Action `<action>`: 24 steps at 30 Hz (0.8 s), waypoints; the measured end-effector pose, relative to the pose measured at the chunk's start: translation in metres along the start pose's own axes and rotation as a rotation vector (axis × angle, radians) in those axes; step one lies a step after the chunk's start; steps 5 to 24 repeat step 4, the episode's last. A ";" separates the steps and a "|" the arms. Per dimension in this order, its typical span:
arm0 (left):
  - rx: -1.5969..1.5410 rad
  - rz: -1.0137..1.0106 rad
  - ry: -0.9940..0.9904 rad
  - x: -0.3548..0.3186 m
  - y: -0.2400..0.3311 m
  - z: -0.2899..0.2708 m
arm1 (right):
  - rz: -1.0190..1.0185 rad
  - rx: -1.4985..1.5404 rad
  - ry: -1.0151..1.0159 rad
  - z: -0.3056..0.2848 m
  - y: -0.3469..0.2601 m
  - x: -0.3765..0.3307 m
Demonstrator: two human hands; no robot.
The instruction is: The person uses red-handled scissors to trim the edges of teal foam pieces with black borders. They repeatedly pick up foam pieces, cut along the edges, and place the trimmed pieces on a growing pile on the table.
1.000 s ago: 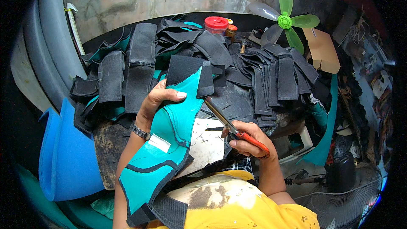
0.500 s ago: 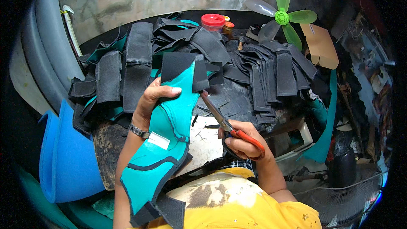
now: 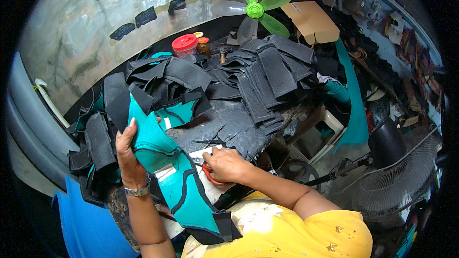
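Note:
My left hand (image 3: 127,155) grips a long teal fabric piece with black trim and a white label (image 3: 179,181), holding it upright over my lap. My right hand (image 3: 224,165) holds red-handled scissors (image 3: 206,169) low beside the fabric's right edge, with the blades pointing left toward the fabric and mostly hidden under my fingers. A metal watch sits on my left wrist (image 3: 137,191). Both hands hover in front of a dark worn worktable (image 3: 224,126).
Piles of black padded pieces (image 3: 267,74) and teal-black pieces (image 3: 158,79) cover the table. A red-lidded jar (image 3: 184,45) and a green-bladed fan (image 3: 256,9) stand at the back. A blue sheet (image 3: 88,224) lies lower left, a floor fan (image 3: 406,177) at right.
The view has swung to the right. My right hand has lowered the scissors from a raised, upward-pointing pose to the fabric's lower right edge. My left hand still holds the teal piece.

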State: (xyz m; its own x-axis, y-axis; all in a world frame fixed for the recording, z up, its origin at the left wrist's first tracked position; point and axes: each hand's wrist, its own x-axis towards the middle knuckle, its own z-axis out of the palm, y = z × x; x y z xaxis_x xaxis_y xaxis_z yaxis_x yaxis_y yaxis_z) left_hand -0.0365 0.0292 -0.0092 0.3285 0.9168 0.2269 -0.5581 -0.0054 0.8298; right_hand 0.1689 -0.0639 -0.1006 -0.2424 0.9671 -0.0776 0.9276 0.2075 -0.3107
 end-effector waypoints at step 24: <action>-0.166 -0.051 0.032 0.005 -0.004 -0.004 | -0.112 0.050 -0.004 -0.007 0.002 0.000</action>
